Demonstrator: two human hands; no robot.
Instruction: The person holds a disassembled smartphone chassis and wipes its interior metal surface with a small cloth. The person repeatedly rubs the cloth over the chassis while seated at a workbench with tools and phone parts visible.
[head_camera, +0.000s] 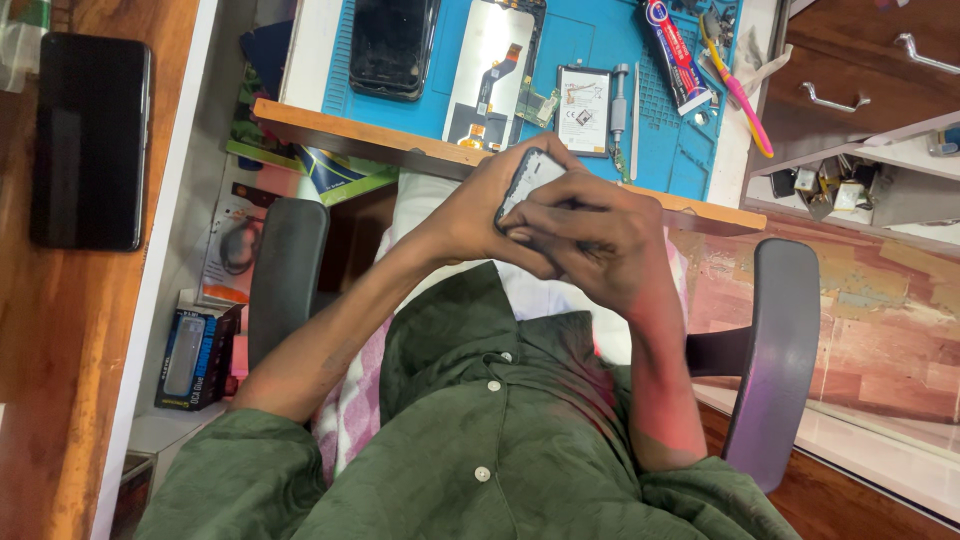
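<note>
Left hand (480, 205) and right hand (590, 240) clasping a phone frame (528, 178), blue repair mat (590, 45) with phone parts beyond

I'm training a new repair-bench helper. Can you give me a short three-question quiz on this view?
1. True or false: both hands grip one small phone part above the lap.
2. Which lies at the right edge of the blue mat? A) pink toothbrush B) scissors C) a mug
3. Fill in: the dark tablet rests on the ____ surface at left.

Key:
1. True: the left hand and right hand close around the phone part.
2. A: the pink toothbrush lies on the blue mat.
3. Wooden: the dark tablet lies flat on it.
</note>
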